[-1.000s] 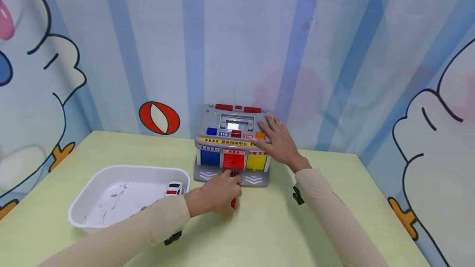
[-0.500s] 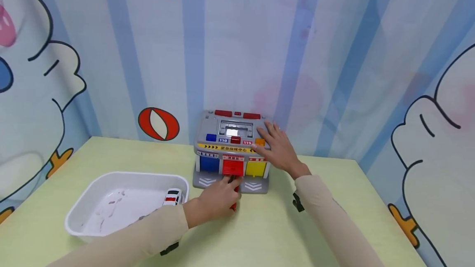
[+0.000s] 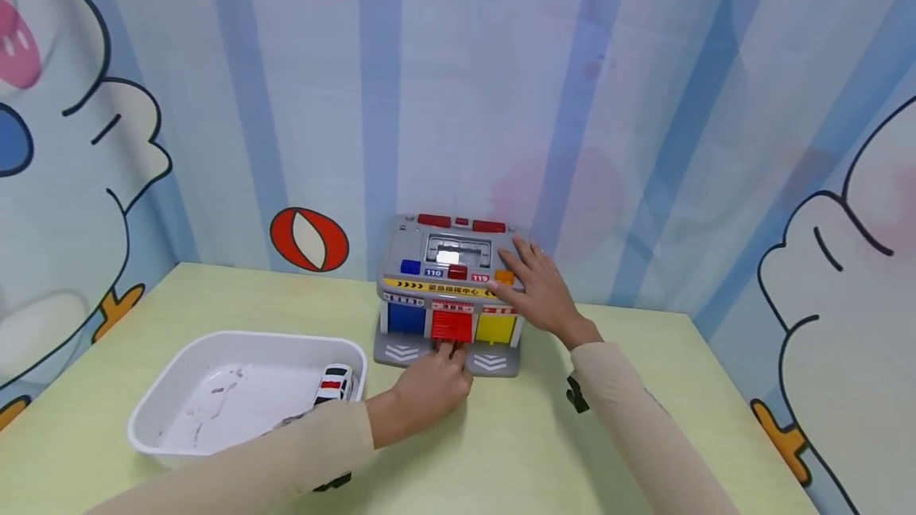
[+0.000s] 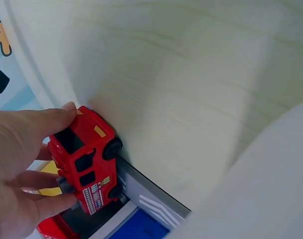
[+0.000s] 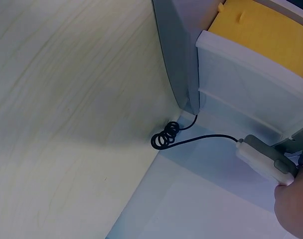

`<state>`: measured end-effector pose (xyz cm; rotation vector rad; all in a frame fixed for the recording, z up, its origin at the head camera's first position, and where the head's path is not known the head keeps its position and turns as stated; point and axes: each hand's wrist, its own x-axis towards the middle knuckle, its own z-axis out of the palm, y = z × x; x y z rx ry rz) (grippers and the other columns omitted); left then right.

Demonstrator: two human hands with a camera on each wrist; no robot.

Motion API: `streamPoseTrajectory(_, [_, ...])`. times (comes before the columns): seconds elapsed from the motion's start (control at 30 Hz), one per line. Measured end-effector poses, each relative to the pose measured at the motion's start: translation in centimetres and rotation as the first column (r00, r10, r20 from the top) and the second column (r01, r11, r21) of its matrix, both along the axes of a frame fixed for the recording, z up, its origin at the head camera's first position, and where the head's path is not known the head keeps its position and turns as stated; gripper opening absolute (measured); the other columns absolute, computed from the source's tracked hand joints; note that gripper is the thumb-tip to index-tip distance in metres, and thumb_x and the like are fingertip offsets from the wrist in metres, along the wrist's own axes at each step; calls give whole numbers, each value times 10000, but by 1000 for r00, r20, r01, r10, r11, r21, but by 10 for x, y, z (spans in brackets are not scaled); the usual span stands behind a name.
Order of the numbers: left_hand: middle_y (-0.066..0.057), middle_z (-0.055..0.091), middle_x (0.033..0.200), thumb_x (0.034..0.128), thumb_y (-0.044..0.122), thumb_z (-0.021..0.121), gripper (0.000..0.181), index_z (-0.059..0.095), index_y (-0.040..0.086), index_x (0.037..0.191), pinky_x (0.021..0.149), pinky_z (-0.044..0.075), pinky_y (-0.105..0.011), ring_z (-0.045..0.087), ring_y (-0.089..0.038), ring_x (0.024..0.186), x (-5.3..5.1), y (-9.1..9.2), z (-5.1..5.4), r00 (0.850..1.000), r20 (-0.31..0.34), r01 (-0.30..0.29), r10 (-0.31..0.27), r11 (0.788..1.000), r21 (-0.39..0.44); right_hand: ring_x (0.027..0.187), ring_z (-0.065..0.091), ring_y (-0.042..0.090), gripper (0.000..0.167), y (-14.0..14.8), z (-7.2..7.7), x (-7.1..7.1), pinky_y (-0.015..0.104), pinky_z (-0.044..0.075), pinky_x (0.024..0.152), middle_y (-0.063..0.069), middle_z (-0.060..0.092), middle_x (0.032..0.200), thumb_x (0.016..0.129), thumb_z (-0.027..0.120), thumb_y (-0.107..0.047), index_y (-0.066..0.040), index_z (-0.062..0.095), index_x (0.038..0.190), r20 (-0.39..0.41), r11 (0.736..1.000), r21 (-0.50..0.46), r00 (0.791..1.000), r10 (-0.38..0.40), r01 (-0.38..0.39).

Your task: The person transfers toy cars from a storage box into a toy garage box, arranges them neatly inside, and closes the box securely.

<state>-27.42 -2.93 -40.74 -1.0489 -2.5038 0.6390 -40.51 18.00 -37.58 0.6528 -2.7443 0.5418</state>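
A toy station (image 3: 405,249) with blue, red (image 3: 452,327) and yellow doors stands at the table's back. At its middle door, my left hand (image 3: 432,384) covers the vehicle it holds. The left wrist view shows that hand (image 4: 27,169) pinching a red toy vehicle (image 4: 86,159) between thumb and fingers, partly over the grey ramp (image 4: 154,199). My right hand (image 3: 541,290) rests with spread fingers on the roof's right side. In the right wrist view only a bit of this hand (image 5: 295,206) shows, beside a grey-and-white piece (image 5: 266,159) on a coiled black cord.
A white tray (image 3: 172,368) sits at the left of the table, holding a white toy car (image 3: 333,385) near its right side. My left sleeve (image 3: 286,451) crosses the tray's front edge. A printed curtain (image 3: 465,102) hangs behind the station.
My left hand has moved slightly forward with the red vehicle, whose red end no longer shows beside the hand in the head view. The right hand stays on the roof.
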Motion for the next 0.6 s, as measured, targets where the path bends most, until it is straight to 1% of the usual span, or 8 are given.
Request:
streamPoseTrajectory(0.17, [-86,688,1253,865,332,779,429,677,166,1247,895,587,-280,647,-227,1064,-3,-2,-2,998,60,12,-16,998,68,1562,72,380,735,1,-1,1,598,85,1247,89,154,1690,955,500,-568,-193,342,1567,-3,1000,-5,1000,6,-6])
streamPoseTrajectory(0.23, [-89,684,1259,870,347,770,433,668,163,1249,898,587,-289,644,-233,1071,-5,-3,-4,998,66,18,-23,997,79,1563,74,374,729,1,0,1,595,88,1248,86,157,1689,958,498,-566,-194,346,1566,-3,1000,-6,1000,9,-9])
streamPoseTrajectory(0.43, [-82,685,1259,871,248,779,434,670,155,1281,882,591,-278,649,-219,1057,-7,-4,-5,999,28,17,-19,998,58,1563,76,370,723,0,0,1,594,89,1248,82,161,1689,961,490,-567,-195,349,1565,-1,1000,-8,1000,7,-7])
streamPoseTrajectory(0.6, [-72,688,1246,859,221,792,429,691,160,1271,876,592,-271,649,-212,1048,-8,-3,-5,1000,24,7,-8,999,45,1563,78,372,713,1,0,1,593,87,1249,85,162,1688,968,495,-550,-193,346,1566,-3,1000,-9,1000,9,-9])
